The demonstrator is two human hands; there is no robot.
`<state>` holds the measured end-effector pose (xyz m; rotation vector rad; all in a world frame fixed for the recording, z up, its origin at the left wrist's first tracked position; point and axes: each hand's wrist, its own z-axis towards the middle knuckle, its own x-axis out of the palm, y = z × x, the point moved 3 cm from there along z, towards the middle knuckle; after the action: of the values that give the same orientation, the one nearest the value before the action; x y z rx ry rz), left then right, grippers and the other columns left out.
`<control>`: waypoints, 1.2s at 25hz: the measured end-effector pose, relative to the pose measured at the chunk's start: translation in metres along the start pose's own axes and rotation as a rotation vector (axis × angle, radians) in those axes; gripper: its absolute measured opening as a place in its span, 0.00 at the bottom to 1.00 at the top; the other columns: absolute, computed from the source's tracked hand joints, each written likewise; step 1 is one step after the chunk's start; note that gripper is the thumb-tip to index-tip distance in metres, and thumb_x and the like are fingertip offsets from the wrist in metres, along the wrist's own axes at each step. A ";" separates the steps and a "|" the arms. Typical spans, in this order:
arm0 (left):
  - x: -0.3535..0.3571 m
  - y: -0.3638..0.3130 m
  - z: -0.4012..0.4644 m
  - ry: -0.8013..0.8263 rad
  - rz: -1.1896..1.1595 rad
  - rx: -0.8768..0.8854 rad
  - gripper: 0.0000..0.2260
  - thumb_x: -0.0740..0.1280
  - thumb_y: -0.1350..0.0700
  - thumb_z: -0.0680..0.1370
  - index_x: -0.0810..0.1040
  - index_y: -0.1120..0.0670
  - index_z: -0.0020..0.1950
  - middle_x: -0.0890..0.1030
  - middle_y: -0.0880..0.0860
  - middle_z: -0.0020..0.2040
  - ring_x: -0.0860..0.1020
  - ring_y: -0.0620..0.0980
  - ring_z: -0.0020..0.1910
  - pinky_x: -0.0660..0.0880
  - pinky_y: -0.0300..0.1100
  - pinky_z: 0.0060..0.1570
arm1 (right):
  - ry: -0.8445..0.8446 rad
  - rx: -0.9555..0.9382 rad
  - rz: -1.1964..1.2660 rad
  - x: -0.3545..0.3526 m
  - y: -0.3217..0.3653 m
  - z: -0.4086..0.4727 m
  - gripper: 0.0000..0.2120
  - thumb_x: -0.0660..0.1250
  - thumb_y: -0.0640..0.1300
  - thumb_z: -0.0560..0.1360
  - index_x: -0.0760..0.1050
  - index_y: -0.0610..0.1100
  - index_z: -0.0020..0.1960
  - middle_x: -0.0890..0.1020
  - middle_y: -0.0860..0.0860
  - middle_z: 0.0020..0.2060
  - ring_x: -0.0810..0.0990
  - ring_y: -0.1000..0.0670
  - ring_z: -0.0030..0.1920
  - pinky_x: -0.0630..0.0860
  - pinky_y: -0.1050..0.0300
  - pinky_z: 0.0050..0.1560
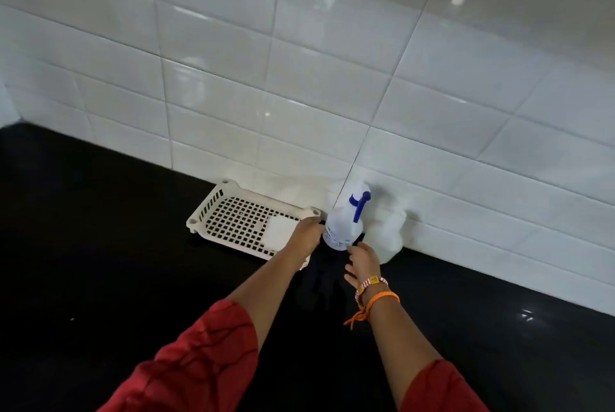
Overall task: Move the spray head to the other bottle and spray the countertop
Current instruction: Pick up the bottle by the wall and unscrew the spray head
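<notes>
Translucent white plastic spray bottle [341, 228] with a blue-triggered spray head [358, 202] stands on the glossy black surface [100, 245], against the tiled wall, beside the second white bottle [386, 232]. Our left hand [306, 235] touches its side, fingers hidden; our right hand [362, 262] hovers, fingers spread. A careless nudge could tip either bottle.
</notes>
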<state>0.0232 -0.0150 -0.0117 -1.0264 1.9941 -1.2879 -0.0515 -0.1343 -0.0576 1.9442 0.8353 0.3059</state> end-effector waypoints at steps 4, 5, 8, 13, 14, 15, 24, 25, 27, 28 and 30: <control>0.020 -0.008 0.047 0.003 0.100 0.018 0.11 0.55 0.66 0.77 0.71 0.60 0.57 0.73 0.59 0.47 0.69 0.51 0.48 0.65 0.41 0.34 | 0.043 -0.093 -0.019 0.008 0.009 0.037 0.25 0.63 0.40 0.75 0.63 0.46 0.70 0.73 0.46 0.59 0.72 0.45 0.57 0.71 0.51 0.52; 0.024 -0.006 0.060 0.000 0.102 0.004 0.12 0.55 0.67 0.76 0.71 0.64 0.58 0.73 0.61 0.51 0.71 0.53 0.48 0.66 0.40 0.34 | 0.040 -0.117 -0.012 0.009 0.010 0.044 0.25 0.64 0.39 0.74 0.63 0.46 0.69 0.74 0.47 0.57 0.74 0.47 0.53 0.72 0.53 0.50; 0.038 0.001 0.087 0.002 0.110 -0.007 0.19 0.55 0.67 0.75 0.66 0.67 0.66 0.74 0.64 0.59 0.76 0.60 0.53 0.69 0.39 0.34 | 0.067 -0.213 -0.051 0.012 0.010 0.064 0.30 0.67 0.41 0.67 0.64 0.45 0.68 0.78 0.46 0.56 0.77 0.52 0.48 0.73 0.57 0.43; 0.045 0.014 0.101 0.038 0.244 0.063 0.24 0.58 0.62 0.69 0.67 0.58 0.65 0.77 0.59 0.58 0.76 0.59 0.55 0.75 0.54 0.56 | 0.084 -0.314 -0.138 0.009 0.006 0.065 0.36 0.71 0.45 0.63 0.63 0.42 0.68 0.80 0.45 0.54 0.80 0.45 0.54 0.78 0.50 0.55; 0.045 0.016 0.097 0.049 0.270 0.078 0.23 0.58 0.62 0.68 0.67 0.57 0.64 0.77 0.60 0.58 0.76 0.59 0.55 0.75 0.55 0.57 | 0.072 -0.318 -0.155 0.005 0.006 0.057 0.36 0.72 0.46 0.63 0.63 0.44 0.68 0.81 0.46 0.54 0.80 0.46 0.53 0.78 0.49 0.55; 0.045 0.017 0.087 0.062 0.283 0.100 0.22 0.58 0.62 0.69 0.68 0.57 0.64 0.77 0.60 0.58 0.76 0.58 0.56 0.74 0.54 0.58 | 0.068 -0.327 -0.161 0.001 0.005 0.051 0.36 0.73 0.47 0.63 0.64 0.46 0.68 0.81 0.47 0.54 0.80 0.46 0.54 0.78 0.49 0.55; -0.003 0.077 -0.093 0.204 0.345 0.101 0.25 0.60 0.61 0.77 0.60 0.52 0.74 0.70 0.47 0.64 0.69 0.46 0.66 0.68 0.34 0.58 | 0.185 -0.261 -0.265 -0.014 -0.091 -0.105 0.44 0.74 0.56 0.63 0.56 0.53 0.73 0.74 0.53 0.64 0.75 0.50 0.61 0.76 0.48 0.60; -0.011 0.090 -0.107 0.157 0.378 0.081 0.26 0.61 0.60 0.78 0.58 0.52 0.74 0.69 0.47 0.67 0.67 0.45 0.67 0.67 0.35 0.60 | 0.191 -0.248 -0.272 -0.008 -0.101 -0.120 0.45 0.73 0.58 0.62 0.55 0.53 0.74 0.72 0.53 0.66 0.74 0.50 0.62 0.75 0.48 0.61; -0.026 0.115 -0.123 0.046 0.445 0.015 0.29 0.62 0.57 0.78 0.52 0.51 0.77 0.61 0.48 0.75 0.61 0.48 0.73 0.62 0.43 0.69 | 0.190 -0.220 -0.277 0.002 -0.116 -0.145 0.46 0.74 0.57 0.64 0.52 0.53 0.74 0.70 0.54 0.67 0.72 0.48 0.65 0.73 0.47 0.64; -0.031 0.123 -0.131 0.015 0.464 -0.009 0.30 0.62 0.56 0.78 0.50 0.50 0.77 0.57 0.49 0.77 0.58 0.49 0.75 0.59 0.46 0.70 | 0.181 -0.203 -0.283 0.006 -0.122 -0.157 0.46 0.74 0.56 0.65 0.51 0.54 0.75 0.69 0.54 0.68 0.71 0.48 0.66 0.72 0.46 0.65; -0.036 0.133 -0.143 -0.002 0.472 0.014 0.30 0.61 0.56 0.79 0.50 0.49 0.77 0.56 0.49 0.77 0.56 0.49 0.75 0.58 0.47 0.71 | 0.159 -0.199 -0.292 0.011 -0.133 -0.172 0.45 0.74 0.55 0.66 0.51 0.54 0.75 0.67 0.53 0.70 0.70 0.48 0.67 0.72 0.46 0.65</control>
<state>-0.1078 0.1197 -0.0766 -0.5005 2.0585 -1.0364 -0.1913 0.0308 -0.0853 1.6039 1.1334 0.3567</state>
